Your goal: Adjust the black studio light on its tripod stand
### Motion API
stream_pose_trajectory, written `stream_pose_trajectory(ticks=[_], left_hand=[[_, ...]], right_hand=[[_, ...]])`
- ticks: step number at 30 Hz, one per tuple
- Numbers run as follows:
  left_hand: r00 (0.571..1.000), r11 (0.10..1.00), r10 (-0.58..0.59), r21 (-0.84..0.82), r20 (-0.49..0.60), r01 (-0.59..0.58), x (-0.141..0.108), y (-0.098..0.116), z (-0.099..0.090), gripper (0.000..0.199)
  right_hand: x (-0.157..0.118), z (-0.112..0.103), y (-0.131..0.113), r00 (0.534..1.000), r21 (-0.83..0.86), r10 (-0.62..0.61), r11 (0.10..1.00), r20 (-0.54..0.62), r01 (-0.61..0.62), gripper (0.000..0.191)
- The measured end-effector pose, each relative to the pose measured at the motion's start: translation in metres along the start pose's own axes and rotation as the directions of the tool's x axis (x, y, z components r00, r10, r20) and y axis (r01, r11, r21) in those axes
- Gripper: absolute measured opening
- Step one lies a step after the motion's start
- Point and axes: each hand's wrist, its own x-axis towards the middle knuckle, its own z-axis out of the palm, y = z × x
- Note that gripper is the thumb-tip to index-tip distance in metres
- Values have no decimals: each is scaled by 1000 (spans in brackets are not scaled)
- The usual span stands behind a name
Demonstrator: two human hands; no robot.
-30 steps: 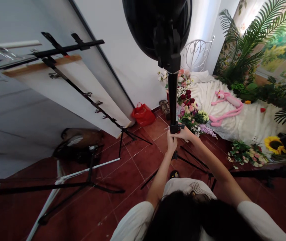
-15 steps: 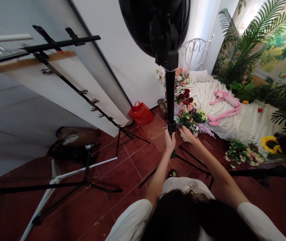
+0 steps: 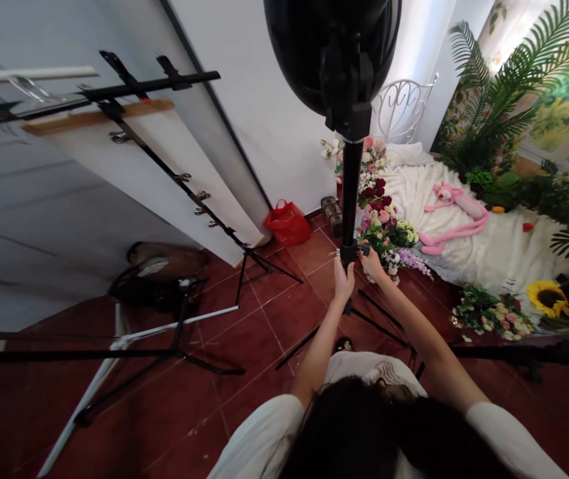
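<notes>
In front of me stands a black light stand point(image 3: 351, 193), its pole upright and a large black lamp head point(image 3: 309, 60) on top. Just below the pole's collar, my left hand point(image 3: 344, 279) is closed around the stand. My right hand point(image 3: 373, 263) has its fingers closed on the black locking knob point(image 3: 365, 249) at the collar's right side. The fingertips of both hands are partly hidden by the stand. Spread legs of the stand point(image 3: 377, 313) show below my hands.
Left stands a white backdrop board point(image 3: 195, 206) clipped to a black frame. Tripod legs point(image 3: 179, 352) cross the red tiled floor. A red bag point(image 3: 288, 223) sits by the wall. Right are flowers point(image 3: 381, 216), a draped bed point(image 3: 414, 179), a pink plush toy point(image 3: 464, 206) and palm leaves point(image 3: 524, 80).
The whole scene has shifted slightly to the right in view as my head turned. Both hands keep their places on the stand and knob.
</notes>
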Motion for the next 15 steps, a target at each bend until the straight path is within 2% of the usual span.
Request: stream_pose_trajectory(ticks=[5, 9, 12, 15], left_hand=[[1000, 1000, -4, -7, 19, 4, -1, -1, -1, 58], [1000, 1000, -8, 0, 26, 8, -2, -1, -1, 56], [999, 1000, -17, -8, 33, 17, -2, -1, -1, 56], [999, 1000, -11, -12, 41, 12, -2, 0, -1, 56]], right_hand=[[7, -4, -7, 997, -259, 71, 963, -5, -70, 3], [23, -6, -3, 991, -376, 132, 918, -3, -123, 10], [39, -9, 0, 977, -374, 210, 909, 25, -186, 19], [50, -12, 0, 973, -238, 169, 963, 158, -128, 21]])
